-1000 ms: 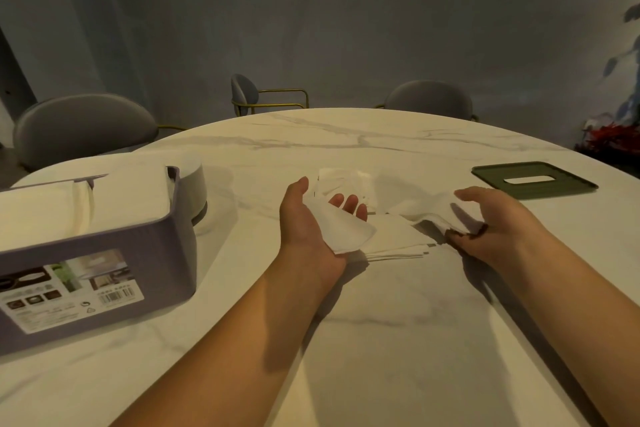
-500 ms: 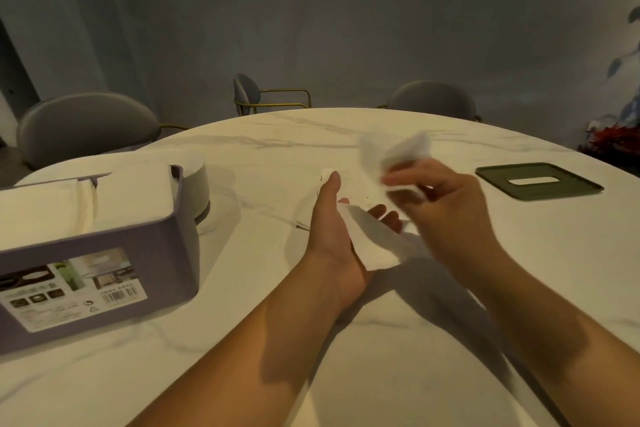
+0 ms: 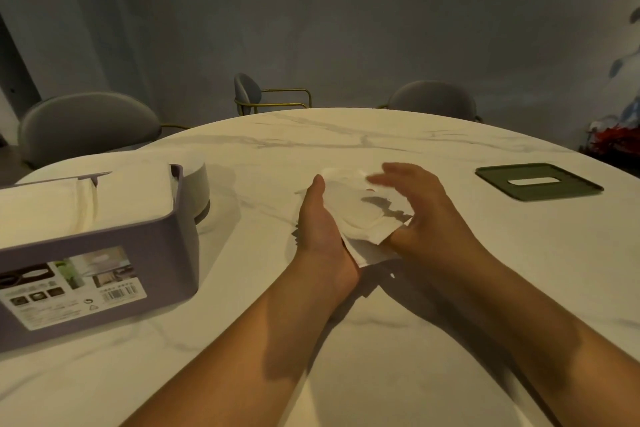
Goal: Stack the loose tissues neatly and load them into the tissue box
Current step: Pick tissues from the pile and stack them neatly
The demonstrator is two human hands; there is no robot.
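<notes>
Two hands: side by side above the middle of the table (image 3: pixel 381 146), one on each side of the loose tissues (image 3: pixel 360 218).
Left hand (image 3: pixel 320 222): released, on its edge with the palm turned inward and the fingers straight; the tissues lean against the palm.
Right hand (image 3: pixel 429 215): released, fingers spread and arched over the top of the tissues, blurred; I cannot tell whether the fingertips touch the paper.
Loose tissues: a small white pile between the two palms, its near corner sticking out below the hands.
Tissue box (image 3: pixel 104 253): purple, open-topped, at the left of the table, well apart from the hands, with white tissue paper (image 3: pixel 69 204) filling it to the rim.
Lid (image 3: pixel 538 182): dark green, flat on the table at far right, slot facing up.
Round white container (image 3: pixel 197 187): just behind the tissue box.
Chairs (image 3: pixel 86 125): grey, around the far side of the table.
</notes>
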